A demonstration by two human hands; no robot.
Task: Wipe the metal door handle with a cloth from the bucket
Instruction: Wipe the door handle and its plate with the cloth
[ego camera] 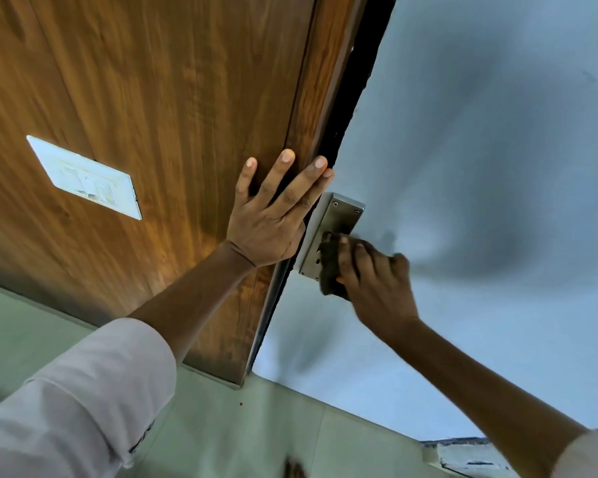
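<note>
We're pressing the L hand (268, 219), fingers flat and released, on the wood panel (145, 98) to steady ourselves, while the R hand (373, 274) is clenching the cloth (328, 267) vs the metal door handle (335, 215) plate.

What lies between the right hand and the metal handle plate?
A dark cloth, pressed by the right hand against the metal plate, as the head view shows.

Single head view, close, tilted, facing door (480, 167) and wooden panel (152, 98).
</note>
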